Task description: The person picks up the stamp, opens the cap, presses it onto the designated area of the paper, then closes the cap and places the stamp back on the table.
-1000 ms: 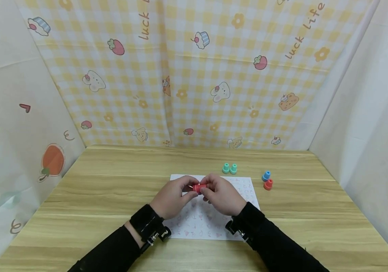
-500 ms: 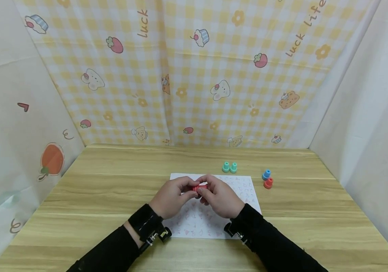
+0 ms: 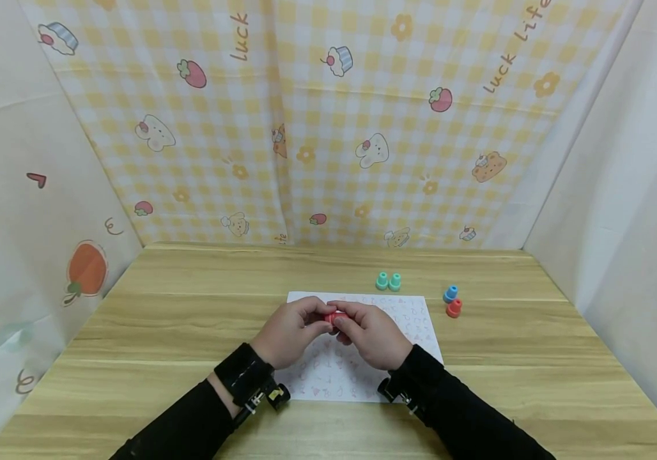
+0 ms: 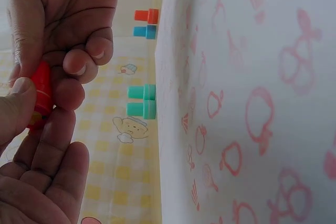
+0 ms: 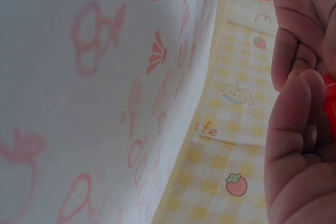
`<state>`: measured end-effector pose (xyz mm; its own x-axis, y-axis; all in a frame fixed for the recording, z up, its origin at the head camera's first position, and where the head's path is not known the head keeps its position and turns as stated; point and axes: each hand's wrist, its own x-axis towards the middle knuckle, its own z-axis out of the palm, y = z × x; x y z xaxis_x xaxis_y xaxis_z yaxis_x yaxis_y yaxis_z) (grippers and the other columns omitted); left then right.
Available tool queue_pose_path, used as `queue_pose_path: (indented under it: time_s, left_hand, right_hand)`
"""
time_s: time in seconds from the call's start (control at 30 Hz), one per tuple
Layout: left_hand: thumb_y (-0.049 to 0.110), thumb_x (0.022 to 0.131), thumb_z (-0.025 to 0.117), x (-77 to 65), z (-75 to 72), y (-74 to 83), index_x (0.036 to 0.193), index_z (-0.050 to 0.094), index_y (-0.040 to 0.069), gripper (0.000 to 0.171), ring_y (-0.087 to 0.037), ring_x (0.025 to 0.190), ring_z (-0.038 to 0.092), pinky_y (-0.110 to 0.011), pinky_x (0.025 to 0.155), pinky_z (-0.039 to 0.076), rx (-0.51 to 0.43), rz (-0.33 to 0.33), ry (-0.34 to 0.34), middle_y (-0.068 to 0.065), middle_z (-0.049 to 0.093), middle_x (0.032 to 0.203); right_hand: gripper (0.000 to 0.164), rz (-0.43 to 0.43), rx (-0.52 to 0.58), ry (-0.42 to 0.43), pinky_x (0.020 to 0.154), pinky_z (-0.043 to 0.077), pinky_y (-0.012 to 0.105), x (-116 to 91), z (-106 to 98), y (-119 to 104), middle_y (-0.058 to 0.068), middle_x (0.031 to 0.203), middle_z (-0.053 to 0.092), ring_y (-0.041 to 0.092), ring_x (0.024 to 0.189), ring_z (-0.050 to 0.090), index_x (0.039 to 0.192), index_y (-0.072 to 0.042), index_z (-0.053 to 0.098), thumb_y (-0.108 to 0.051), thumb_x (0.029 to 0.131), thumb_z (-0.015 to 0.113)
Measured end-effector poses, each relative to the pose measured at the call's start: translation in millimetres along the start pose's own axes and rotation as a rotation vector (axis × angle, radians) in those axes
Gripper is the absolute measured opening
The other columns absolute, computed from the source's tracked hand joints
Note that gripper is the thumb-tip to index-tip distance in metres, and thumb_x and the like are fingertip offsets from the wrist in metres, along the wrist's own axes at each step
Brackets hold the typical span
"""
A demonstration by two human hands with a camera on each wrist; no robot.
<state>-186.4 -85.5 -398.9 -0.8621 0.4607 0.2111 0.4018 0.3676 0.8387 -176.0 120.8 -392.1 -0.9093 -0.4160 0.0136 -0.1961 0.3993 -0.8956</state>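
Note:
Over the white paper (image 3: 334,380), both hands meet at a small red stamp (image 3: 337,317). My left hand (image 3: 287,331) pinches its left end between thumb and fingers. The other end is pinched by my right hand (image 3: 376,337), whose fingers cover much of it. In the left wrist view the red stamp (image 4: 42,90) stands nearly upright between the fingertips of the two hands. Only a sliver of the red stamp (image 5: 331,106) shows at the right edge of the right wrist view. Rows of pink stamped pictures, fruit and a shuttlecock among them, cover the paper.
Two green stamps (image 3: 388,281) stand side by side behind the paper on the wooden table (image 3: 190,281). To the right of the sheet are a blue stamp (image 3: 450,294) and another red stamp (image 3: 454,308). A checked cloth (image 3: 317,128) hangs along the table's back edge.
My right hand's fingers have slid slightly left along the red stamp, covering more of it. My left hand keeps its pinch, and the head view has tilted slightly.

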Motion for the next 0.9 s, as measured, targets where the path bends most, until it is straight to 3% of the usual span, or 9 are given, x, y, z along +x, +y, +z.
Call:
queue_pose_path:
  time_s: [0.47,0.9]
  left_hand:
    - [0.006,0.099,0.072,-1.8,-1.8,-1.9,0.112,0.072,0.006,0.014,-0.019,0.108,0.073,-0.022,0.091,0.059,-0.080,-0.006,-0.004,-0.009,0.075,0.114]
    - [0.005,0.097,0.074,-1.5,1.6,0.4,0.111,0.072,0.003,0.014,-0.019,0.105,0.074,-0.021,0.088,0.059,-0.132,-0.025,0.038,-0.012,0.076,0.113]
  right_hand:
    - [0.035,-0.047,-0.004,0.022,0.079,0.058,0.020,-0.8,1.5,1.1,0.011,0.103,0.078,0.007,0.084,0.068,0.141,0.003,0.063,-0.012,0.110,0.055]
    - [0.032,-0.095,0.019,0.063,0.079,0.059,0.020,-1.7,3.4,1.5,0.015,0.110,0.078,0.006,0.083,0.069,0.137,0.004,0.066,-0.009,0.109,0.055]
